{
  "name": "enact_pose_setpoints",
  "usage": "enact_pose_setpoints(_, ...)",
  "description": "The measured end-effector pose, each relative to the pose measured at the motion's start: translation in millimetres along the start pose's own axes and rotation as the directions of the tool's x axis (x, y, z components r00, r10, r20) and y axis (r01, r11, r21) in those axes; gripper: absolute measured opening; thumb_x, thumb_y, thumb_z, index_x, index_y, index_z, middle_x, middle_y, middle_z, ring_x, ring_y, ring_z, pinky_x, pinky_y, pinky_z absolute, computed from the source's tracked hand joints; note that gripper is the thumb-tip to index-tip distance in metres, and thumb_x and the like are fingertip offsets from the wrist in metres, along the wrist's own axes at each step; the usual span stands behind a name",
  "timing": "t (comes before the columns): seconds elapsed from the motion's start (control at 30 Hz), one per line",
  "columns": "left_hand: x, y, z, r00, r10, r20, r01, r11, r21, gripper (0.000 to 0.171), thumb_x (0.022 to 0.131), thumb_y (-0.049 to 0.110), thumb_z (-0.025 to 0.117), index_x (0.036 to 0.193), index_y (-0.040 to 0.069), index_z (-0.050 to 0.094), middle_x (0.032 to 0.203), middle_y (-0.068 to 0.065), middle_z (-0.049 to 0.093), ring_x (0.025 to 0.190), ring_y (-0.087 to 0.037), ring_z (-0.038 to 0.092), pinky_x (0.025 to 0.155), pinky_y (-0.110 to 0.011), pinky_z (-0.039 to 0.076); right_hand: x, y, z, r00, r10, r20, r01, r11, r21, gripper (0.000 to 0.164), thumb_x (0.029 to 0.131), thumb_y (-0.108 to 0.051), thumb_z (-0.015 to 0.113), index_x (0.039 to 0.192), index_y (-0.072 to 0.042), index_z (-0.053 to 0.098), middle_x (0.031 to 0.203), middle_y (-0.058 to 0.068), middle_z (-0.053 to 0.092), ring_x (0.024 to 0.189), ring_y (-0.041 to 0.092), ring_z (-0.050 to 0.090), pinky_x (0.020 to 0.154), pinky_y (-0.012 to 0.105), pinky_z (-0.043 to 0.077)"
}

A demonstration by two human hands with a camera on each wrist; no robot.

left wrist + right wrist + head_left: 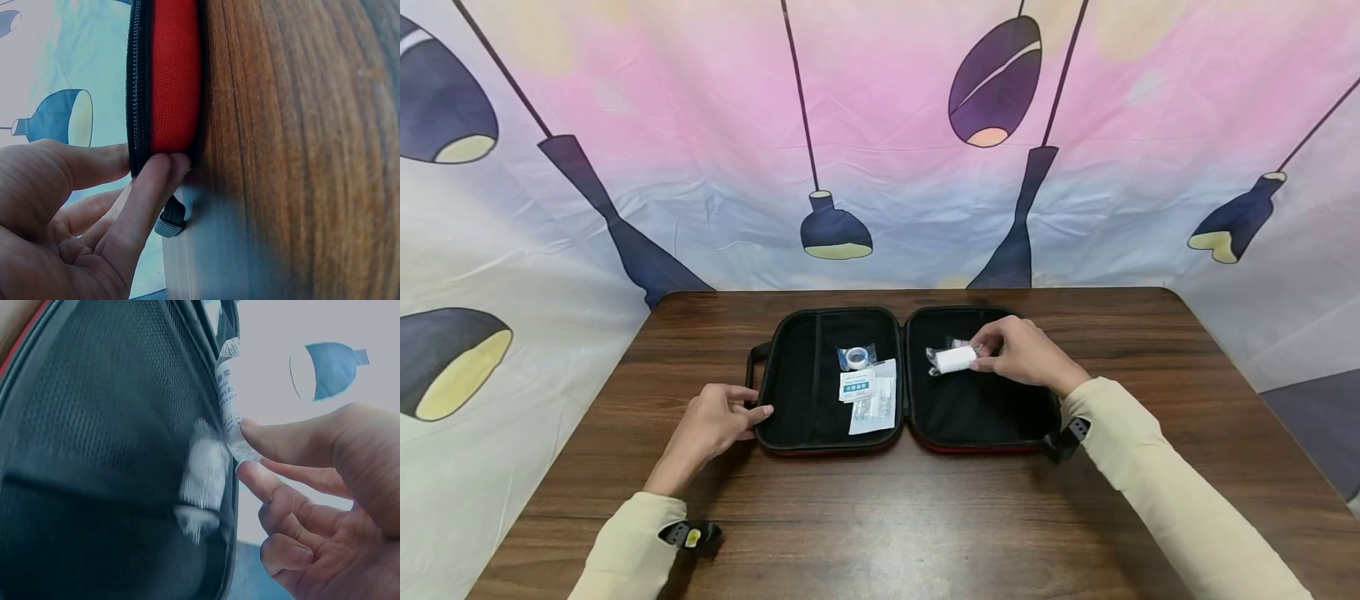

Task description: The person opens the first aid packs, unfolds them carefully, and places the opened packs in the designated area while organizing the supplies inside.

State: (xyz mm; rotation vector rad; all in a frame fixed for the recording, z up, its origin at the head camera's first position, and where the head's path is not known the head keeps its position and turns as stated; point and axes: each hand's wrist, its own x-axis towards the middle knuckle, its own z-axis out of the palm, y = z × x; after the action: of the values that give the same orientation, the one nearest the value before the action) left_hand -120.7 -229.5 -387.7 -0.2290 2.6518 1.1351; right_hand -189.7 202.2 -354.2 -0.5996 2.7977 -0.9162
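Observation:
A zip case (831, 313) with a black interior and red outer shell lies unfolded on the table. My left hand (718, 423) holds its left edge near the handle. In the left wrist view, the thumb meets the zipper rim and the fingers touch the red side (176, 81). My right hand (1026, 354) pinches a white bandage roll (955, 359) in clear wrapping over the right half. Printed lettering shows on this bandage roll (229, 394) in the right wrist view. A second white wrapped roll (205, 472) appears behind the mesh of the case.
In the left half lie a wrapped tape roll (857, 358), a small white packet with blue print (857, 386) and a larger white packet (880, 412). A black handle (752, 367) sticks out on the left. Behind the wooden table (850, 517) hangs a printed cloth (895, 125).

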Motion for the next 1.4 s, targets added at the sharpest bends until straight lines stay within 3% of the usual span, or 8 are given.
enact_pose_setpoints(0.3, -0.2, -1.3, -0.5, 1.0, 0.01, -0.006, -0.01, 1.0, 0.011, 0.053, 0.098, 0.026, 0.071, 0.135, -0.009, 0.057, 0.079, -0.01, 0.066, 0.083, -0.026, 0.075, 0.073, -0.042, 0.06, -16.7, 22.6, -14.7, 0.999, 0.04, -0.034, -0.041, 0.999, -0.013, 0.022, 0.089, -0.014, 0.08, 0.105, 0.0, 0.075, 0.084, 0.001, 0.07, 0.073, 0.014, 0.061, 0.072, 0.037, 0.051)
enact_pose_setpoints(0.6, -0.8, -2.0, 0.0, 1.0, 0.011, 0.004, -0.011, 1.0, 0.008, 0.053, 0.098, 0.026, 0.07, 0.137, -0.007, 0.057, 0.078, -0.01, 0.066, 0.085, -0.025, 0.075, 0.078, -0.043, 0.06, -33.5, 39.8, -28.8, 0.993, 0.076, -0.086, -0.076, 0.997, 0.008, 0.023, 0.086, -0.012, 0.082, 0.101, 0.004, 0.075, 0.08, 0.002, 0.07, 0.07, 0.02, 0.062, 0.062, 0.03, 0.048)
enact_pose_setpoints(0.83, -0.8, -1.4, -0.8, 1.0, 0.009, 0.008, -0.009, 1.0, 0.003, 0.056, 0.098, 0.027, 0.07, 0.138, -0.008, 0.055, 0.073, -0.011, 0.062, 0.085, -0.026, 0.075, 0.08, -0.045, 0.059, -41.9, 48.4, -36.2, 0.988, 0.119, -0.097, -0.122, 0.992, -0.02, 0.021, 0.086, -0.011, 0.081, 0.1, 0.003, 0.075, 0.079, 0.001, 0.069, 0.071, 0.02, 0.061, 0.065, 0.032, 0.047)
enact_pose_setpoints(1.17, -0.2, -3.2, -0.7, 1.0, 0.013, 0.004, -0.013, 1.0, -0.001, 0.055, 0.098, 0.026, 0.071, 0.137, -0.009, 0.056, 0.077, -0.011, 0.064, 0.085, -0.026, 0.075, 0.076, -0.042, 0.06, -43.9, 56.6, -34.0, 0.985, 0.153, -0.082, -0.155, 0.988, -0.018, 0.02, 0.085, -0.009, 0.082, 0.097, 0.005, 0.074, 0.08, 0.006, 0.069, 0.069, 0.016, 0.058, 0.063, 0.032, 0.046)
enact_pose_setpoints(1.4, 0.5, -3.0, 0.9, 1.0, 0.0, 0.004, 0.0, 1.0, -0.007, 0.052, 0.098, 0.024, 0.07, 0.138, -0.007, 0.057, 0.073, -0.01, 0.062, 0.085, -0.024, 0.075, 0.076, -0.039, 0.06, -40.5, 58.9, -25.4, 0.989, 0.126, -0.074, -0.127, 0.992, -0.011, 0.02, 0.084, -0.007, 0.082, 0.096, 0.006, 0.074, 0.077, 0.003, 0.069, 0.069, 0.015, 0.061, 0.061, 0.03, 0.048)
